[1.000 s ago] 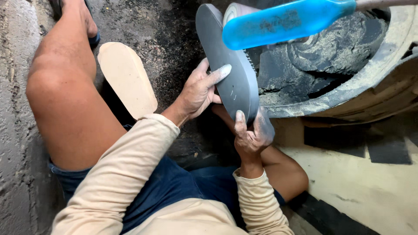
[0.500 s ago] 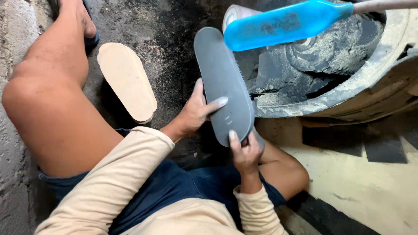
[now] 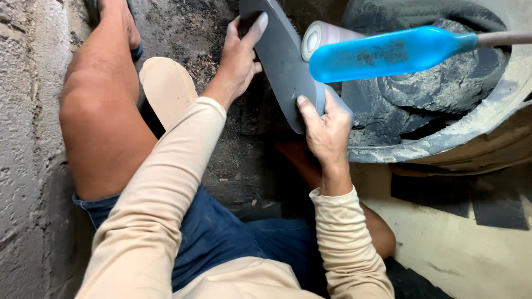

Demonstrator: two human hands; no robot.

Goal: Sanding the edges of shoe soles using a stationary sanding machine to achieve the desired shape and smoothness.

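2 hands grip a flat grey rubber shoe sole (image 3: 282,55).

The left hand (image 3: 239,61) clasps its far end, fingers curled over the edge; the right hand (image 3: 328,127) pinches its near end, beside what may be a blue plastic brush (image 3: 388,52).

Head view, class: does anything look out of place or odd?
Nothing stands out. The left hand and right hand hold a grey sole; a tan sole lies flat on the floor.
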